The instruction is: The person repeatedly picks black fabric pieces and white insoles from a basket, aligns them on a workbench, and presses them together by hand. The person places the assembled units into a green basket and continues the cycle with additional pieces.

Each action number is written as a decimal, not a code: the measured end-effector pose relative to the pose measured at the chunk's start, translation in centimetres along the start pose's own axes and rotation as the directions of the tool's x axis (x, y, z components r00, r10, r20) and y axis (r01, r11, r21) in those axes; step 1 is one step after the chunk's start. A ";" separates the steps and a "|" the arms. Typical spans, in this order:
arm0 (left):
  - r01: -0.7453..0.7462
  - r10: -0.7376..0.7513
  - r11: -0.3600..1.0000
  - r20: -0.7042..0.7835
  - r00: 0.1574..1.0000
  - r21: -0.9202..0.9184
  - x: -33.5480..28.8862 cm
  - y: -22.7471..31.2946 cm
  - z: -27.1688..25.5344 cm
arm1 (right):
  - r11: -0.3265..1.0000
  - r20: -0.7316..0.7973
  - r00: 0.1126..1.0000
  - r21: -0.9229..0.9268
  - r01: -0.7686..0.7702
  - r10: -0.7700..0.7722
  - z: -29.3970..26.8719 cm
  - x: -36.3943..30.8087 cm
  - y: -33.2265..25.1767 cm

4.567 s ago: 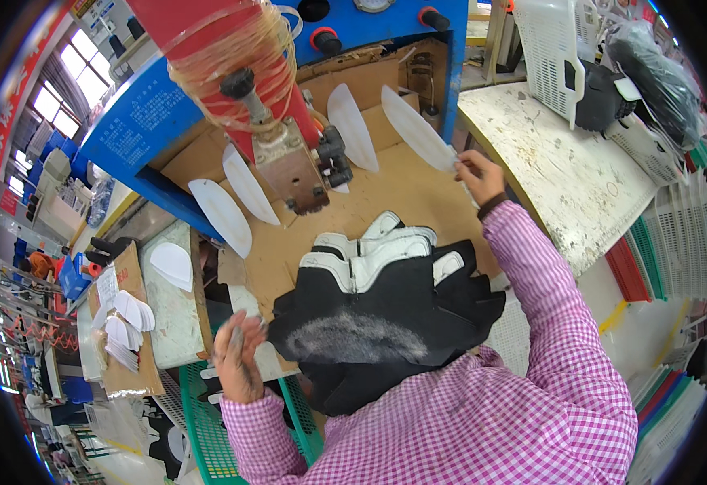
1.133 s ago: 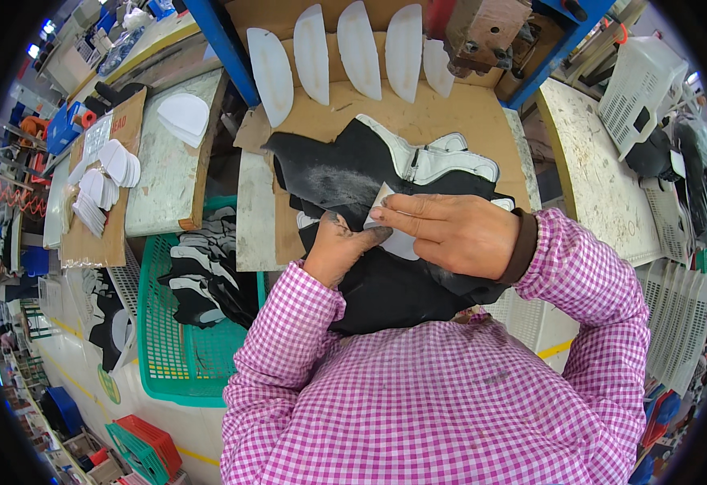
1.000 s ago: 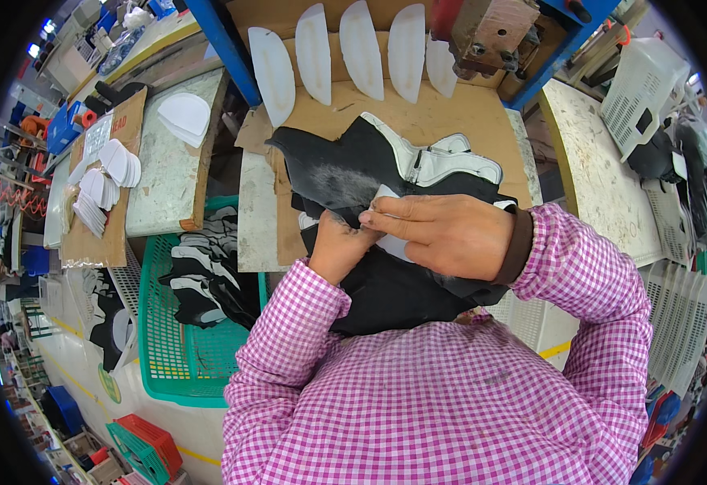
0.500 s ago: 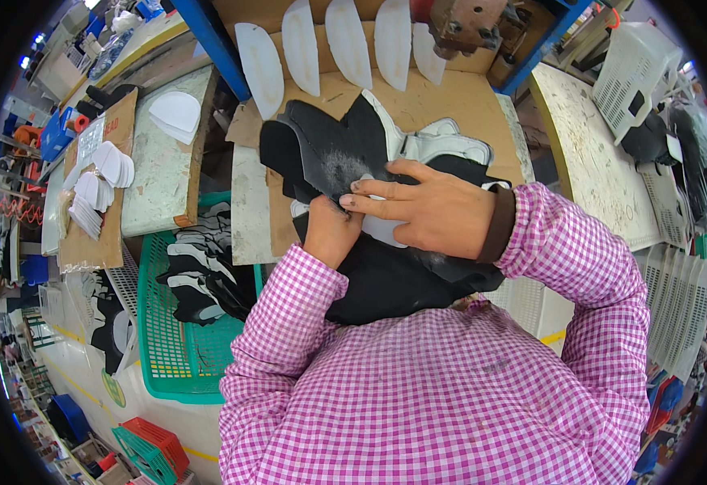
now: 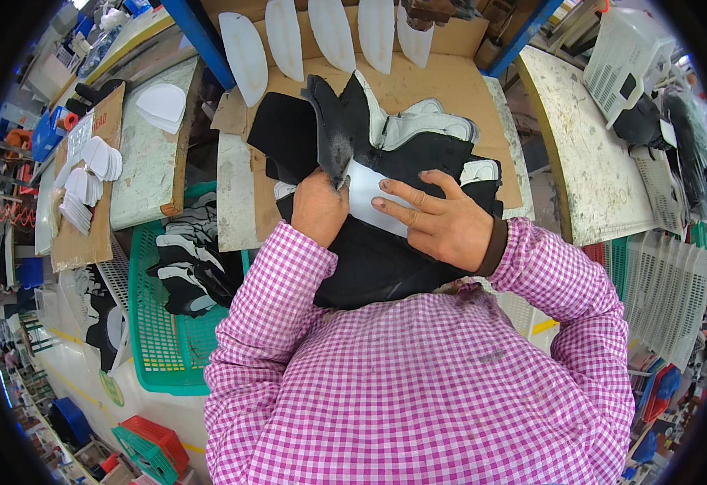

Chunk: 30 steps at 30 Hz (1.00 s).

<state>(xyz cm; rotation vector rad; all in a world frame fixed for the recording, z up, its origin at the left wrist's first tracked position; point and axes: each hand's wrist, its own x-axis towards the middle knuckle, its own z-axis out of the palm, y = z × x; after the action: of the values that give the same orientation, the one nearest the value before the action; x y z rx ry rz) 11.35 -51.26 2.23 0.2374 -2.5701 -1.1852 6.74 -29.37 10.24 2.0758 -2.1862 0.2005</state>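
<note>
The left hand (image 5: 318, 208) is closed around the lower edge of a black shoe-upper piece (image 5: 335, 133), whose grey-flecked flap stands up just beyond its knuckles. The right hand (image 5: 442, 222) lies flat with fingers spread, pressing a white insert piece (image 5: 367, 187) against the black material; its fingertips (image 5: 386, 184) rest on the white surface, so it is pressing rather than gripping. Both hands work over a pile of black and white upper pieces (image 5: 418, 137) lying on a brown cardboard sheet (image 5: 442, 81) in the middle of the bench, right in front of the person, and the held piece sits at the near left part of that pile, between the two hands.

At the far edge of the cardboard a row of white curved stiffener pieces (image 5: 287, 36) stands side by side. To the left, a green plastic basket (image 5: 147, 339) holds more black and white uppers (image 5: 192, 263), and further left a second cardboard board (image 5: 86, 186) carries small white cut-outs. On the right stands a stained worktable (image 5: 580, 162) with a white plastic crate (image 5: 632, 56) at its far end. Pink checked sleeves cover both forearms
</note>
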 end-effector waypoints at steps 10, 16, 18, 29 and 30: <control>-0.058 0.066 0.989 -0.055 0.996 0.139 -1.1 -0.5 1.0 | 0.998 -0.064 0.996 0.028 -0.062 0.064 3.7 -1.8 -2.2; -0.453 0.521 0.846 -0.254 0.815 0.282 -4.1 -0.5 0.5 | 0.968 -0.096 0.972 0.155 -0.198 0.214 4.0 -0.9 -2.2; -0.297 0.316 0.947 -0.181 0.931 0.124 -6.1 0.4 0.3 | 0.986 -0.162 0.973 0.054 -0.155 0.162 5.1 0.0 -2.6; 0.026 -0.243 0.866 -0.374 0.895 -0.500 -6.5 2.4 -4.4 | 0.818 -0.296 0.940 0.574 0.033 0.169 1.7 -1.3 -5.5; 0.030 -0.383 0.724 -0.366 0.848 -0.689 -6.1 2.3 -5.3 | 0.746 -0.229 0.963 0.664 0.047 0.143 1.2 -1.3 -5.9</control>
<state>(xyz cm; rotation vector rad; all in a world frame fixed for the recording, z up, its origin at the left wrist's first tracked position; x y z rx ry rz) 18.85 -51.90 6.03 0.5922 -1.5810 -1.7736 12.75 -28.63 8.90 2.0993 -2.1873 1.3747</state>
